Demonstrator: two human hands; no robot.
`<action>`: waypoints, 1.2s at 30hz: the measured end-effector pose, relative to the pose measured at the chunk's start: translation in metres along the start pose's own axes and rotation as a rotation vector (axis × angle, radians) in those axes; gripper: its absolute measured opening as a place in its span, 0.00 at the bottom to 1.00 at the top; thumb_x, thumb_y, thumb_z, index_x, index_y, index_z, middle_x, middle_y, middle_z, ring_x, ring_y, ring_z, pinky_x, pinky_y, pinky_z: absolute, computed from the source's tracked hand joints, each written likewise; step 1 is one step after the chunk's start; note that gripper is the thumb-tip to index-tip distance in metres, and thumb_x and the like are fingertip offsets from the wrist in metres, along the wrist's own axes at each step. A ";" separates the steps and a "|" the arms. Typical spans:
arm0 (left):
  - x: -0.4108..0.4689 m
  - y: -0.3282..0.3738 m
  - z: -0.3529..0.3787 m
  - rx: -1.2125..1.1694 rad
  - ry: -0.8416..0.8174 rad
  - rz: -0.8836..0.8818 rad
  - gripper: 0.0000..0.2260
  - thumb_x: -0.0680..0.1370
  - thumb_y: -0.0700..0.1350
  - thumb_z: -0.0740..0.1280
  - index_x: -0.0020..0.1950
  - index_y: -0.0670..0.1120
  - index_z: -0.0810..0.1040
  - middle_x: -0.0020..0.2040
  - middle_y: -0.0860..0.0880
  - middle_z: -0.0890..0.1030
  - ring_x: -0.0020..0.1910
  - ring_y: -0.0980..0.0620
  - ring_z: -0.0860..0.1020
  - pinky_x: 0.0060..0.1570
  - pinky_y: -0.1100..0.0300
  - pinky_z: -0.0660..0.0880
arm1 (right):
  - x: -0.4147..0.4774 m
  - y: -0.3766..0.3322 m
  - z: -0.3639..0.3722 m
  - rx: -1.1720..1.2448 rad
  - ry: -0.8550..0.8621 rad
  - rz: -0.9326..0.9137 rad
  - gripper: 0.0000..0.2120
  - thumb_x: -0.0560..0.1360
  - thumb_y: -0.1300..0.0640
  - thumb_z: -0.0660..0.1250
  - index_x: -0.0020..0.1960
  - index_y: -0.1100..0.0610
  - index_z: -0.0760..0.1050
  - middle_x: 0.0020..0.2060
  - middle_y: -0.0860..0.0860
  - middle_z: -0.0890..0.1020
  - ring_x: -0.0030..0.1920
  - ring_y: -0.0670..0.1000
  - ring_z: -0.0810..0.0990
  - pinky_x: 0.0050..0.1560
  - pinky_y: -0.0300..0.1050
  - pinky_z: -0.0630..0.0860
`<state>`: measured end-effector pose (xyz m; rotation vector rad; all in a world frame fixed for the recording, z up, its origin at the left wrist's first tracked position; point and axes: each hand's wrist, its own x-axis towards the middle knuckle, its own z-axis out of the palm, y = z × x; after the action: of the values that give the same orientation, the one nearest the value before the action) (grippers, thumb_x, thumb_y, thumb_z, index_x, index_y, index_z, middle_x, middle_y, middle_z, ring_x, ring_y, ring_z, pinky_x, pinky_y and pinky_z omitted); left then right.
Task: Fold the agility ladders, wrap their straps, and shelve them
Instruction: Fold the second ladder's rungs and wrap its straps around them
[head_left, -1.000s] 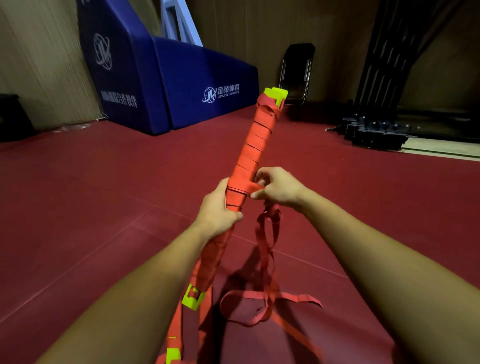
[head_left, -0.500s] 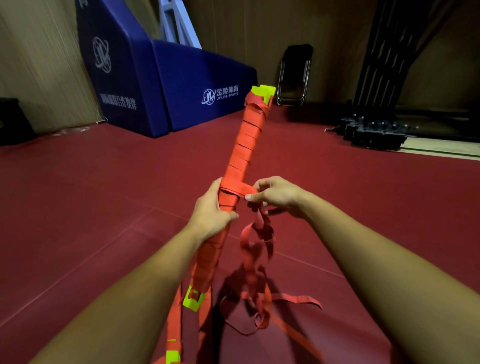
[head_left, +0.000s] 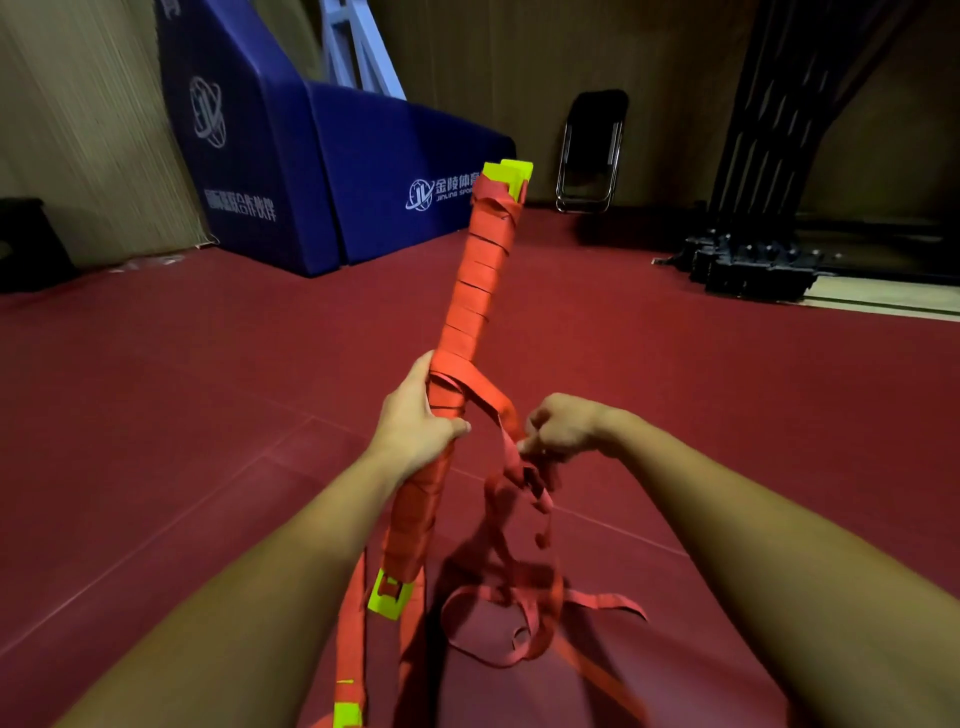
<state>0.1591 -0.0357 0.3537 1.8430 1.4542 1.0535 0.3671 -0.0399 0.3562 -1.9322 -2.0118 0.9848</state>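
Head view, one ladder bundle (head_left: 470, 306), two hands: left hand (head_left: 415, 423), right hand (head_left: 563, 428)

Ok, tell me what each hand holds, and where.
The left hand grips the folded ladder bundle at mid-length; the right hand pinches the loose strap beside it.

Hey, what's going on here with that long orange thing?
A person is bundling up a folded agility ladder. The left hand grips the bundle around its middle and holds it up, tilted away. The right hand pinches the loose orange strap, which runs from the bundle down to that hand. The upper part is already wound with strap. More strap lies in loops on the red floor, so the wrapping is not finished.
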 end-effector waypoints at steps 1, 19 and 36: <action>0.001 0.000 -0.001 -0.001 0.008 -0.001 0.39 0.65 0.38 0.79 0.71 0.57 0.69 0.49 0.52 0.83 0.47 0.52 0.81 0.49 0.61 0.74 | -0.001 0.000 0.000 -0.005 0.011 -0.003 0.14 0.77 0.57 0.69 0.33 0.57 0.74 0.30 0.56 0.76 0.32 0.54 0.72 0.34 0.42 0.70; 0.000 -0.001 -0.007 -0.047 0.032 -0.011 0.38 0.65 0.38 0.79 0.70 0.57 0.70 0.48 0.54 0.83 0.47 0.54 0.82 0.48 0.61 0.74 | 0.000 -0.006 0.014 0.017 -0.182 -0.055 0.18 0.74 0.67 0.68 0.60 0.55 0.70 0.40 0.57 0.80 0.37 0.52 0.76 0.36 0.44 0.72; -0.002 -0.010 -0.011 0.025 0.051 -0.031 0.38 0.65 0.38 0.79 0.71 0.57 0.69 0.53 0.51 0.82 0.51 0.49 0.81 0.48 0.60 0.73 | -0.006 -0.020 -0.011 0.261 0.172 -0.190 0.13 0.68 0.64 0.77 0.32 0.58 0.74 0.29 0.56 0.77 0.30 0.51 0.73 0.32 0.43 0.70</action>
<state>0.1441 -0.0360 0.3511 1.8167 1.5272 1.0788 0.3578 -0.0410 0.3777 -1.6012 -1.8285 0.9451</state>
